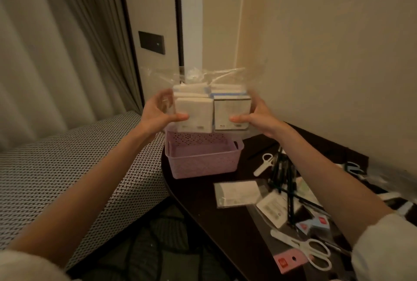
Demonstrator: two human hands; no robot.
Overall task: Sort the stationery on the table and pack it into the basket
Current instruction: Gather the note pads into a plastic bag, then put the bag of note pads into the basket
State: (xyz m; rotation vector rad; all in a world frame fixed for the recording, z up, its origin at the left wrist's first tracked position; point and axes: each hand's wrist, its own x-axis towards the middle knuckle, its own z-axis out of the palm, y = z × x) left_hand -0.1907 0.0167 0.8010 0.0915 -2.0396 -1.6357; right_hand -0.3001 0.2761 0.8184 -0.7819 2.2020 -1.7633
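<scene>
Fingers of the left hand and right hand: curled, thumbs in front, grasping opposite sides of a clear plastic bag held in the air above the basket. Bag contents: white boxed packs, some with blue edges; open top crumpled upward.

Basket: lilac perforated plastic, at the far left end of the dark surface, directly below the bag.

On the surface, right of the basket: white scissors; a bundle of black pens; a flat clear-wrapped packet; larger white scissors near the front edge; a pink card beside them.

Left: woven-pattern upholstery; curtain behind.
</scene>
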